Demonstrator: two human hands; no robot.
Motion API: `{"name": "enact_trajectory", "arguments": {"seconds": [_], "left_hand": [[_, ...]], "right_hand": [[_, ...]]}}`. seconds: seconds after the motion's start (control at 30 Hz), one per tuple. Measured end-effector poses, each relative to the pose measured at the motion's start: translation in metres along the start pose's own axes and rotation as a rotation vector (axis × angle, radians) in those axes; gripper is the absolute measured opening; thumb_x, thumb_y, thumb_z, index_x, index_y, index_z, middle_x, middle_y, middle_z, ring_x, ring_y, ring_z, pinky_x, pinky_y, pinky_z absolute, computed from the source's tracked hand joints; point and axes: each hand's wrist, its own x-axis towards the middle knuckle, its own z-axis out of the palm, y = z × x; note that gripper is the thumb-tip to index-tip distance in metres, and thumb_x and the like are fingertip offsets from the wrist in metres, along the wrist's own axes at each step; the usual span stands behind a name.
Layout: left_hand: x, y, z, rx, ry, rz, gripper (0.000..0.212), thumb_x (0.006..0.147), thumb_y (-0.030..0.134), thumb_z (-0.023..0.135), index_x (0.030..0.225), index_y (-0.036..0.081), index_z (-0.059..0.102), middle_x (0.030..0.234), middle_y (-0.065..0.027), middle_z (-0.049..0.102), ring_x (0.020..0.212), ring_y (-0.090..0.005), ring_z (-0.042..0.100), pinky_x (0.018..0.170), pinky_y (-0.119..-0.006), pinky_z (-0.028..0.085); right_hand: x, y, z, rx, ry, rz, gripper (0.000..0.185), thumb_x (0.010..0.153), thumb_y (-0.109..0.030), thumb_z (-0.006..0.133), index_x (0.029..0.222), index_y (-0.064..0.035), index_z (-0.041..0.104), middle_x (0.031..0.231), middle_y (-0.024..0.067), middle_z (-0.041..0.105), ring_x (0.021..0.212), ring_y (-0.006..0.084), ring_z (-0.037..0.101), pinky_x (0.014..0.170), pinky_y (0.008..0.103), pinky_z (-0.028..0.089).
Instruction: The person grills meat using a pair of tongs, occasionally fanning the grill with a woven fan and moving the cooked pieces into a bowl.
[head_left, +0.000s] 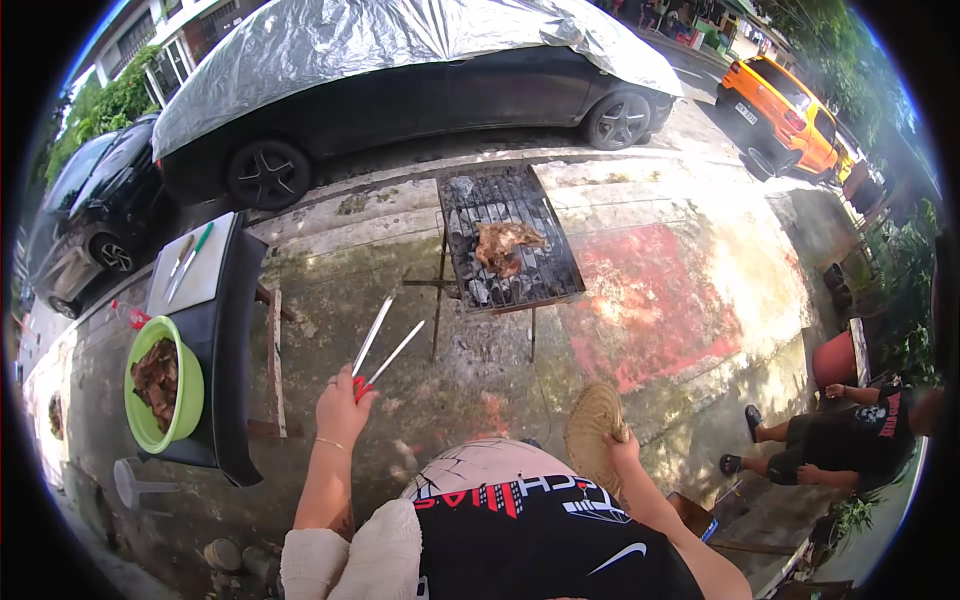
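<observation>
My left hand (343, 405) holds metal tongs (373, 337) by their red grip, with the two arms spread apart and nothing between them. In my right hand (622, 454) is a woven hand fan (595, 424), held low in front of my body. Ahead of me stands a charcoal grill (556, 247) on thin metal legs. A browned piece of meat (504, 246) lies on its grate over grey and black charcoal (480, 291). The tongs are short of the grill and do not touch the meat.
At left, a dark-covered table (234, 360) bears a green basin (192, 382) of meat and a white cutting board (210, 259) with two knives (187, 259). A person (847, 435) stands at right near a red pot (834, 360). A covered car (450, 97) is parked beyond the grill.
</observation>
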Motion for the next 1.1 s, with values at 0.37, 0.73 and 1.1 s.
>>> {"name": "enact_trajectory", "arguments": {"seconds": [0.37,0.73,1.1], "left_hand": [[0.124,0.113,0.105,0.237,-0.152,0.175,0.062,0.081,0.035,0.073,0.129,0.004,0.047,0.104,-0.0195,0.062,0.088,-0.0353,0.067,0.073,-0.041,0.056],[0.158,0.114,0.113,-0.012,-0.013,0.337,0.033,0.084,0.026,0.071,0.107,0.004,0.06,0.082,-0.0141,0.066,0.073,-0.0266,0.068,0.063,-0.04,0.054],[0.194,0.175,0.059,-1.179,-0.522,-0.349,0.017,0.093,0.022,0.064,0.096,0.005,0.06,0.066,-0.0031,0.057,0.048,-0.0106,0.05,0.039,-0.024,0.041]], "right_hand": [[-0.033,0.048,-0.065,0.155,0.178,0.166,0.04,0.079,-0.01,0.076,0.115,-0.0011,0.06,0.098,0.0075,0.067,0.088,0.0182,0.062,0.078,0.0346,0.05],[-0.083,0.11,-0.086,0.101,0.335,0.119,0.03,0.081,-0.015,0.074,0.105,0.0007,0.063,0.089,0.0067,0.067,0.08,0.0165,0.061,0.074,0.0351,0.049],[-0.046,0.135,-0.062,0.214,0.351,0.169,0.043,0.08,-0.013,0.076,0.119,-0.0009,0.061,0.108,0.0114,0.067,0.098,0.023,0.064,0.086,0.0362,0.048]]}}
